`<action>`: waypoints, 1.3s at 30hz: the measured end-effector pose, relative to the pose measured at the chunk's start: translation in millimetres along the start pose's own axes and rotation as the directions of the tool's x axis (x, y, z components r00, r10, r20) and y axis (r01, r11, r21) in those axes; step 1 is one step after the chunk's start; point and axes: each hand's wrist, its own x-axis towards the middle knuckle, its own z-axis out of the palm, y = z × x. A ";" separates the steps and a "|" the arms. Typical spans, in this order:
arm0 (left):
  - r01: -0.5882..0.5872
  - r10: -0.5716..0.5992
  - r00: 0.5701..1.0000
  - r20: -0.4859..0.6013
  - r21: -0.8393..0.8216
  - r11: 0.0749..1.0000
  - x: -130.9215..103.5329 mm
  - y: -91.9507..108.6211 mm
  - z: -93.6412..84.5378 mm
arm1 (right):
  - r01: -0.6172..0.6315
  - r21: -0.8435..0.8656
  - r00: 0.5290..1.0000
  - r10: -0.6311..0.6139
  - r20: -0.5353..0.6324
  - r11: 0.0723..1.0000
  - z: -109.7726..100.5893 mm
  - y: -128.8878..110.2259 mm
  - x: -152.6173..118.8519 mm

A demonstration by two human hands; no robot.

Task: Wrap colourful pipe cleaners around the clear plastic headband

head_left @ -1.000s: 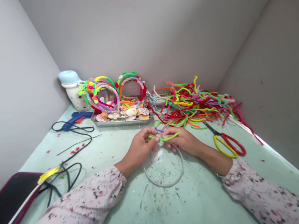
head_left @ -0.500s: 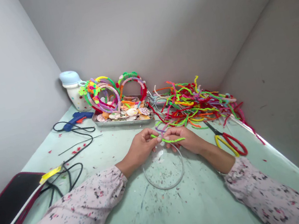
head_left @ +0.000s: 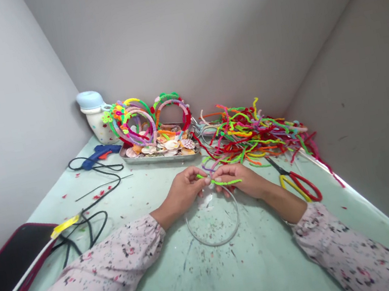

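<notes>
In the head view, my left hand (head_left: 190,185) pinches a bright green pipe cleaner (head_left: 229,181) between thumb and fingers. My right hand (head_left: 236,178) is closed on the same pipe cleaner, close beside the left thumb, and its free end sticks out to the right. Below both hands hangs a thin grey ring (head_left: 217,244), its upper part hidden by my fingers. Purple and pink pipe cleaner (head_left: 207,167) shows just above the fingertips. Which hand bears the ring I cannot tell.
A metal tray (head_left: 163,160) of seashells with decorated hoops (head_left: 169,100) stands behind. Also here are a heap of pipe cleaners (head_left: 252,130), scissors (head_left: 301,187), a blue glue gun (head_left: 100,154) with a looping cord, a white cup (head_left: 98,122) and a dark tablet-like object (head_left: 13,252).
</notes>
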 end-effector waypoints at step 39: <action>0.005 -0.003 1.000 -0.027 0.062 0.998 1.0 -1.0 -1.1 | -0.011 -0.118 1.000 0.009 -0.016 0.993 5.6 -1.1 2.0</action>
